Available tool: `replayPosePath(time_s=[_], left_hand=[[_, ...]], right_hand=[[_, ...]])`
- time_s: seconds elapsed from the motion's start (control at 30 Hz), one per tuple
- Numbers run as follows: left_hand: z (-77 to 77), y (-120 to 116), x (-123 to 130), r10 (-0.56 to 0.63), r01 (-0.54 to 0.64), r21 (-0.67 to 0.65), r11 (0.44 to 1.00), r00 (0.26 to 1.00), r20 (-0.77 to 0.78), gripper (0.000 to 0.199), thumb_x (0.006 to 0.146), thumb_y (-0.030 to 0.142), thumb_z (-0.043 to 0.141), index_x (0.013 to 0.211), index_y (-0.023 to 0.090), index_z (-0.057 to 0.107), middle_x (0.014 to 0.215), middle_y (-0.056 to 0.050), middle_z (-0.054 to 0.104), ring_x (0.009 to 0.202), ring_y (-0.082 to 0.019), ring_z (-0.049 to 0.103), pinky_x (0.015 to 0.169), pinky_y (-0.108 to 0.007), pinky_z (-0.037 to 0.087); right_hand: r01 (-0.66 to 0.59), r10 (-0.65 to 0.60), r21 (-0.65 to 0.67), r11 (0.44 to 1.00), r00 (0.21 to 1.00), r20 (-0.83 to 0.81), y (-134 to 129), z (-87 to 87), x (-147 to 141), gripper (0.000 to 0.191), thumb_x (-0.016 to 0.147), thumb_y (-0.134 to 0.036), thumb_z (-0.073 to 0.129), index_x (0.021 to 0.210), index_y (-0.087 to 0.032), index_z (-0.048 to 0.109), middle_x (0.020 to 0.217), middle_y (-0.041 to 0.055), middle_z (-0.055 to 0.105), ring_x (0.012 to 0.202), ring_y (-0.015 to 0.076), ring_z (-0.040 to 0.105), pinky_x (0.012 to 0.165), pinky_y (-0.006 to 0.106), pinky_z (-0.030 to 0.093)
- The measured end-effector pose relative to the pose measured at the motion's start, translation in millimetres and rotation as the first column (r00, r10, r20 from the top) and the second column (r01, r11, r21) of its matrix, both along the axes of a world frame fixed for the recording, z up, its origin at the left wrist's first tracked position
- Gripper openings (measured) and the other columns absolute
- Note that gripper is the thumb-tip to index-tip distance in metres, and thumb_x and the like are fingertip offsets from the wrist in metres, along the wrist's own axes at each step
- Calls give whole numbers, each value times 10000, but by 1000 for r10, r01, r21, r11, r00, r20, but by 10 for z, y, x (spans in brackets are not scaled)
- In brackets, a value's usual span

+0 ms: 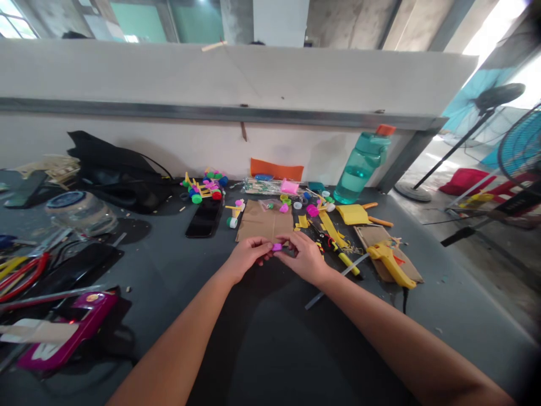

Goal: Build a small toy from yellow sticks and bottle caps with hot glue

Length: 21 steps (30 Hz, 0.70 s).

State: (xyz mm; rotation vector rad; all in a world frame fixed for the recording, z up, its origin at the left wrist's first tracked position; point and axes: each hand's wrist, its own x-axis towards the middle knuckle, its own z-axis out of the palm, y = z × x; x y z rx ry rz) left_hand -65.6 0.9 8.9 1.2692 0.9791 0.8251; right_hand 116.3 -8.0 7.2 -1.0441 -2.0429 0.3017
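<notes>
"Where does the light come from?"
"Daylight: the window (17,23) at upper left and the upper right edge glare white."
"Shadows?"
"Soft; 1 darkens the desk (270,349) between the forearms (180,332)."
"Focus?"
"The left hand (248,256) and right hand (307,258) look fairly clear; the edges smear and stretch, and the right corners darken."

The near tabletop (270,349) lies open, the glue gun (389,263) obstructing rightward
</notes>
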Motion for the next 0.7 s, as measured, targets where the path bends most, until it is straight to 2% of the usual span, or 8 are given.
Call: replayPosePath(time_s=[0.17,0.7], left_hand=[[-10,-5,8,-6,6,-30,1000,1000,16,318,760,452,593,721,137,624,675,-29,569,628,-117,510,498,-209,378],[-17,-25,38,32,-29,-68,997,999,41,274,690,408,687,717,136,676,663,-29,607,622,-112,524,574,-233,403]], right_hand=[[-20,20,27,999,1000,20,6,-4,2,123,807,-232,605,921,-217,647,749,28,619,750,167,564,688,278,446],[-80,79,31,996,997,20,2,10,14,165,821,-260,600,975,-222,643,830,47,648,816,181,573,740,303,461]])
